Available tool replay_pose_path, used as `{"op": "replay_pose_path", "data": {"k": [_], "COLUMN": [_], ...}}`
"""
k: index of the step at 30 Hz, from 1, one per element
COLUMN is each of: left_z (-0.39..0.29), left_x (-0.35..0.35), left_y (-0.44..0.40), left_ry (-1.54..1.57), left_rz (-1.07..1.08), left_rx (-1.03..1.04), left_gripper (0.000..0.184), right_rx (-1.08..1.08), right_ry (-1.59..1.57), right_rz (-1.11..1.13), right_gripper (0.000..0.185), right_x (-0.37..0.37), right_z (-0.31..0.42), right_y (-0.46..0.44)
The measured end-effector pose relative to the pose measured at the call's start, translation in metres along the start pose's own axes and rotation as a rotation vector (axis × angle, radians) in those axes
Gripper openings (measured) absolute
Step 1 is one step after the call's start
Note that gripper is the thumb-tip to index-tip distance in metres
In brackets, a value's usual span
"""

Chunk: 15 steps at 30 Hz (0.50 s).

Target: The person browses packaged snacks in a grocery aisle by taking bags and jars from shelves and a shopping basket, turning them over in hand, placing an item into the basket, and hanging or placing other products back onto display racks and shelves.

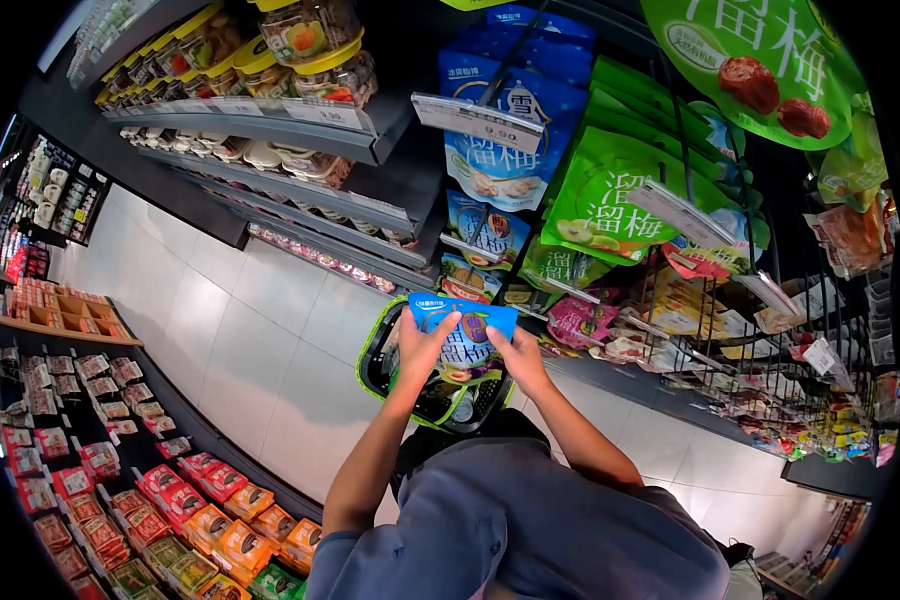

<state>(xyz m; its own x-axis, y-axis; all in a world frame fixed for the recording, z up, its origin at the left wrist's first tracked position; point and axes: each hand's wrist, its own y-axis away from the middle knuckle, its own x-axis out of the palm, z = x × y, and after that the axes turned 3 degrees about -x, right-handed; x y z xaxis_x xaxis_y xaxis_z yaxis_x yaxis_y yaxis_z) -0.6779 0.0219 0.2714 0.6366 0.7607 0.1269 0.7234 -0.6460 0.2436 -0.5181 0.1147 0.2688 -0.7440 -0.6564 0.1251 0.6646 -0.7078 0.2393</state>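
A blue snack bag (463, 335) with white lettering is held level between both hands, over a shopping basket. My left hand (424, 345) grips its left edge, thumb on the front. At the right edge, my right hand (518, 357) pinches the bag the same way. Beneath it the black basket with a green rim (365, 375) shows some items, among them a round, silvery one; the bag hides part of the inside.
Large blue bags (510, 130) and green bags (620, 200) hang on hooks ahead. Tubs with yellow lids (315, 75) stand on the upper left shelf. Red and orange packets (210, 520) fill a low display at the lower left. A pale tiled floor (270, 340) lies between.
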Motion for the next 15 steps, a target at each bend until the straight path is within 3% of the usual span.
{"op": "replay_pose_path", "data": {"k": [2,6,7,12,15], "left_z": [0.003,0.004,0.005,0.007,0.017], "left_x": [0.005,0.011,0.01,0.019,0.024], "left_y": [-0.012,-0.044,-0.055,-0.089,-0.105], "left_ry": [0.02,-0.076,-0.173,-0.136,-0.176], "left_rz": [-0.016,-0.001,-0.009,0.034,-0.015], "left_rx": [-0.001,0.003,-0.013,-0.138,-0.025], "left_gripper": [0.036,0.044,0.058,0.062,0.061], "right_rx": [-0.045,-0.146,-0.129,-0.061,-0.11], "right_ry": [0.129,0.125,0.119,0.118,0.2], "right_rz": [-0.106,-0.159,-0.157,-0.192,-0.213], "right_gripper": [0.031,0.03,0.029,0.029,0.03], "right_x": [0.001,-0.005,-0.008,-0.01,-0.014], "right_z": [0.004,-0.019,-0.024,-0.025,-0.023], "right_y": [-0.016,-0.052,-0.06,-0.084,-0.097]}}
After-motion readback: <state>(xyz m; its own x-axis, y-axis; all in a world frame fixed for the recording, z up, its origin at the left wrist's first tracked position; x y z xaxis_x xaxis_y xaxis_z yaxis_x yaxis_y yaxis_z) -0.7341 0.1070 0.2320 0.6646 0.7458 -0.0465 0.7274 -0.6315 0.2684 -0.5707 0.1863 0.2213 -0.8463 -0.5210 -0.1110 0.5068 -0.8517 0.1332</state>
